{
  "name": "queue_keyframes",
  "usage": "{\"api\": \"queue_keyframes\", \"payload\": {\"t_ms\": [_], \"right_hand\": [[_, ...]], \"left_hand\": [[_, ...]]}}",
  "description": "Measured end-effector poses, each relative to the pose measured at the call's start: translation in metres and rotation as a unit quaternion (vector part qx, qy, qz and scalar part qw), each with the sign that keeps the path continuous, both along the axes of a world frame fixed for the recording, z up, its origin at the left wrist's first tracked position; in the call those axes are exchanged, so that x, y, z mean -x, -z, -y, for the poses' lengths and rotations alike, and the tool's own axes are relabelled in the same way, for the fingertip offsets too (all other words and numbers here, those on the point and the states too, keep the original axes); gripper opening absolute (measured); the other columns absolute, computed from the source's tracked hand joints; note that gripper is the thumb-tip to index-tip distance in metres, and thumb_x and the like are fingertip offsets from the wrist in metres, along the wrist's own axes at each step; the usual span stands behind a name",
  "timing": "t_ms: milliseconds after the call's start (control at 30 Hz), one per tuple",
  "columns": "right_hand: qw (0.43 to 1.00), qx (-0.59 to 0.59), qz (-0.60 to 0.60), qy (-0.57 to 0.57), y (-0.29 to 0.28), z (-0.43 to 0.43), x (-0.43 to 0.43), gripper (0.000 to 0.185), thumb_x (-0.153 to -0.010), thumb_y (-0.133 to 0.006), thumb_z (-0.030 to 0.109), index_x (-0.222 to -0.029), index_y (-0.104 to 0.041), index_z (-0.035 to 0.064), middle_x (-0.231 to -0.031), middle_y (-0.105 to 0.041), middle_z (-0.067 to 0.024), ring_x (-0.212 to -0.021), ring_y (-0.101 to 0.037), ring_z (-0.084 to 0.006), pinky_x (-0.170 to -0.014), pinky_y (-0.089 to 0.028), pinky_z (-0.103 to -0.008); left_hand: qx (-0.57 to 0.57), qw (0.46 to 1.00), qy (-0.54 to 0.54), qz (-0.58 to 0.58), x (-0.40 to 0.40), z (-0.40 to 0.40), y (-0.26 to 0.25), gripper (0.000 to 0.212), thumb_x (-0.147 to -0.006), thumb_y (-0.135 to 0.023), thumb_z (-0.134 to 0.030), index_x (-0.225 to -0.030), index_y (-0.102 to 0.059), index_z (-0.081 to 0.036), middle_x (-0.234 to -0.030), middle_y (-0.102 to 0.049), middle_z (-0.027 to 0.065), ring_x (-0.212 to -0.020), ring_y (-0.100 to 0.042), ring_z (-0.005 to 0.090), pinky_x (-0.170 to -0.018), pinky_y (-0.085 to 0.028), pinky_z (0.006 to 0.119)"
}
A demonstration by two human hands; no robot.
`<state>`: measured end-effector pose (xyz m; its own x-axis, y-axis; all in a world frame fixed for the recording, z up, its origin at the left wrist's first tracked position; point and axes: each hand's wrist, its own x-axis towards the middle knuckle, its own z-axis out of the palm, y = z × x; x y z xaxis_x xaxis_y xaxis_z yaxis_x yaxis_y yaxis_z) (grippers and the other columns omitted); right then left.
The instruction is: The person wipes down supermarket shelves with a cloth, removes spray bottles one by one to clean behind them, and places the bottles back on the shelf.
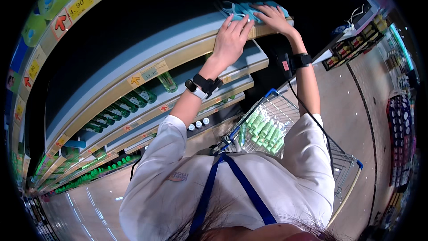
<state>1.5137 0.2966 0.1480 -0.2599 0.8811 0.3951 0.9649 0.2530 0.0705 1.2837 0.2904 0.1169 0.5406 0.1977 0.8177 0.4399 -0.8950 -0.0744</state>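
A teal cloth (238, 9) with a pale strap or edging lies bunched at the right end of a blue-grey shelf (160, 45). My right hand (275, 19) rests flat over the cloth, fingers spread, near the shelf's end. Just left of it, my left hand (231, 42) reaches over the shelf's front rail, its fingertips at the near edge of the cloth. Both hands appear to press rather than grip. A small white spot shows by the left fingertips, too small to identify. The back of this shelf is lost in darkness.
Lower shelves hold green bottles (128, 102) and one separate clear green bottle (168, 82). A wire shopping cart (284, 102) with bagged green-and-white packs (265, 129) stands close by my right side. A black cable (309, 115) hangs along my right arm.
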Motion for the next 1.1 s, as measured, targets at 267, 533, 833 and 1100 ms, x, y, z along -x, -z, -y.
{"api": "queue_keyframes", "payload": {"t_ms": [267,533,833,1100], "right_hand": [[0.931,-0.255,-0.247,-0.08,0.021,0.114,0.068,0.039,-0.085,-0.059,0.023,-0.119,-0.051,0.0069,-0.122,-0.048,-0.0125,-0.115,-0.045,-0.0254,-0.095,-0.036,-0.0326],[0.892,0.013,-0.41,0.192,0.248,0.279,0.116,0.044,-0.081,-0.062,0.022,-0.119,-0.048,0.0041,-0.117,-0.05,-0.0191,-0.114,-0.046,-0.0322,-0.096,-0.036,-0.0378],[0.814,0.371,-0.32,0.313,0.372,0.402,0.193,0.041,-0.09,-0.042,0.047,-0.101,-0.051,0.0083,-0.082,-0.061,-0.0226,-0.08,-0.058,-0.042,-0.071,-0.045,-0.0496],[0.811,0.395,-0.326,0.282,0.383,0.425,0.21,0.042,-0.092,-0.039,0.043,-0.105,-0.05,0.0053,-0.081,-0.06,-0.0257,-0.08,-0.058,-0.0432,-0.07,-0.045,-0.0497]], "left_hand": [[-0.005,0.996,0.068,0.063,0.017,0.011,-0.01,0.036,-0.078,-0.047,-0.002,-0.112,-0.054,-0.002,-0.112,-0.054,0.0188,-0.109,-0.05,0.0318,-0.102,-0.03,0.045],[0.329,0.918,0.206,-0.077,0.02,0.126,0.199,0.04,-0.078,-0.06,-0.015,-0.117,-0.052,-0.008,-0.121,-0.049,0.0158,-0.109,-0.049,0.0341,-0.094,-0.039,0.043],[0.687,0.69,0.082,-0.21,0.06,0.211,0.374,0.079,-0.082,-0.059,-0.023,-0.141,-0.01,-0.007,-0.129,-0.039,0.0269,-0.117,-0.041,0.0411,-0.097,-0.034,0.043],[0.723,0.677,0.073,-0.117,0.096,0.231,0.368,0.063,-0.078,-0.058,-0.003,-0.135,-0.036,-0.015,-0.118,-0.053,0.0195,-0.106,-0.053,0.0325,-0.089,-0.041,0.033]]}}
